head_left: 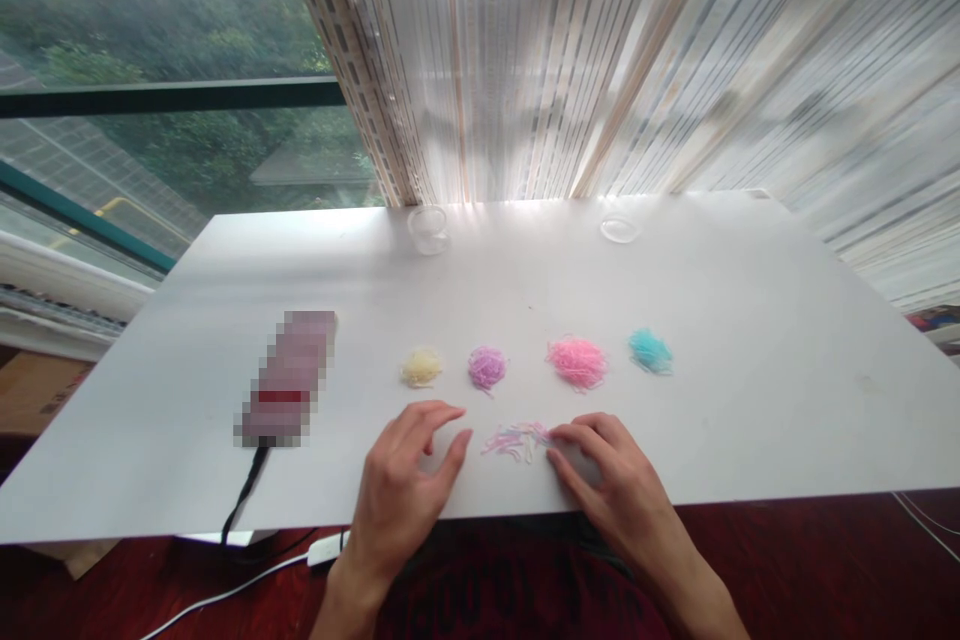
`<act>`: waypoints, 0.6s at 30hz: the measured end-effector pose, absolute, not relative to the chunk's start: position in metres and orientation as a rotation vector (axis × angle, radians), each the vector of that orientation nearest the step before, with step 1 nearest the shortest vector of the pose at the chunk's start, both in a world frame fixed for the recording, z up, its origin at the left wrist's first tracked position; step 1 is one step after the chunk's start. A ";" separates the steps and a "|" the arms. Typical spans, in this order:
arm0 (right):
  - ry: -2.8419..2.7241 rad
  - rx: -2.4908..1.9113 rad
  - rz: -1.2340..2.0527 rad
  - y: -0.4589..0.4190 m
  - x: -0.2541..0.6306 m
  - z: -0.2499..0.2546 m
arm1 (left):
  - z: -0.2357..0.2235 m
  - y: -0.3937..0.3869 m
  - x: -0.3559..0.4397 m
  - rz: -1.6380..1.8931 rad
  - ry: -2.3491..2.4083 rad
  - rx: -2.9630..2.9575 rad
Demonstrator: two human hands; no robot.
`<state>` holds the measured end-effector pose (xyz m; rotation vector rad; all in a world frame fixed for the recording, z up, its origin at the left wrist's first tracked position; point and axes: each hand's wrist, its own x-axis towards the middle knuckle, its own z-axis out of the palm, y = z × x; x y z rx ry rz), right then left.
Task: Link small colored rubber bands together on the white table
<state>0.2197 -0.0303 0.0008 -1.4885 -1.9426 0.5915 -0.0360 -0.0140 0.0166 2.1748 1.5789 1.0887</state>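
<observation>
A small loose pile of mixed pink, lilac and pale strands (517, 441) lies on the white table between my hands. My left hand (409, 460) is just left of it, thumb and fingers apart, with nothing between them. At the pile's right edge, my right hand (611, 470) has its fingertips touching or nearly touching the strands, the thumb a little apart from the index finger. Behind the hands sit four heaps of similar thin pieces: yellow (421, 368), purple (487, 368), pink (577, 363) and turquoise (651, 351). Whether they are small elastic bands I cannot tell.
A pixelated object (289, 375) with a black cable (244, 495) lies at the left of the table (787, 370). Near the back edge stand a clear round container (430, 231) and a clear round lid or dish (619, 229). Curtains (510, 70) hang behind.
</observation>
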 end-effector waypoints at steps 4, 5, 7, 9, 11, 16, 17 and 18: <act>-1.928 -1.496 0.595 -0.029 0.216 -0.001 | 0.011 -0.021 -0.008 0.945 1.437 2.251; -1.927 -1.491 0.593 -0.029 0.216 -0.001 | 0.011 -0.020 -0.002 0.928 1.425 2.260; -1.926 -1.472 0.579 -0.030 0.216 -0.002 | 0.010 -0.018 0.007 0.897 1.406 2.279; -1.918 -1.449 0.563 -0.031 0.216 -0.002 | 0.010 -0.014 0.013 0.868 1.378 2.298; -1.902 -1.425 0.556 -0.032 0.216 -0.003 | 0.011 -0.011 0.017 0.857 1.348 2.307; -1.867 -1.374 0.561 -0.034 0.217 -0.005 | 0.009 -0.009 0.024 0.845 1.330 2.296; -1.862 -1.372 0.566 -0.034 0.217 -0.005 | 0.008 -0.008 0.025 0.850 1.328 2.287; -1.857 -1.372 0.570 -0.034 0.217 -0.005 | 0.007 -0.008 0.026 0.858 1.325 2.274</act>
